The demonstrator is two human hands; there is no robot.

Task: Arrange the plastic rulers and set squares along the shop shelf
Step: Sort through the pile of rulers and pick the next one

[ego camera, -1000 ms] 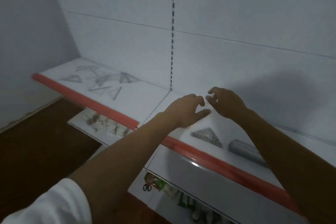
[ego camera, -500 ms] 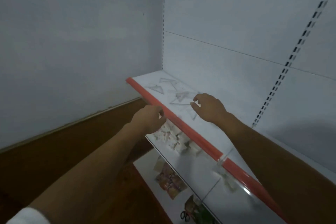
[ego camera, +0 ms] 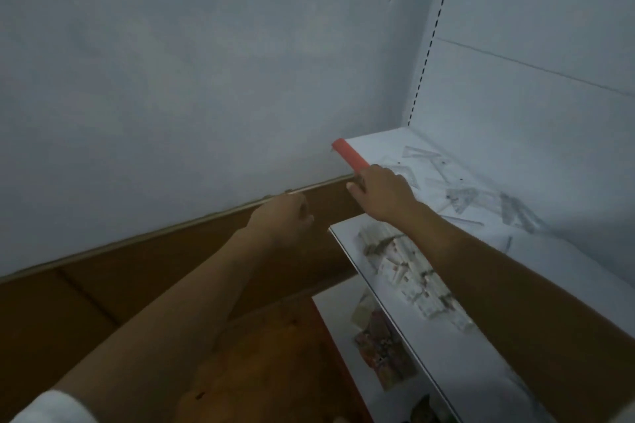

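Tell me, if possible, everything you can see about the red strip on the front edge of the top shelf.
The red strip is a narrow, smooth band, plastic by its look, that runs along the front edge of the white top shelf. Only its short far end shows, stopping near the grey side wall; the rest is hidden behind the right hand and forearm. The hand lies over the strip where it disappears; whether it grips it I cannot tell. Clear set squares lie scattered on the shelf behind it, apart from it.
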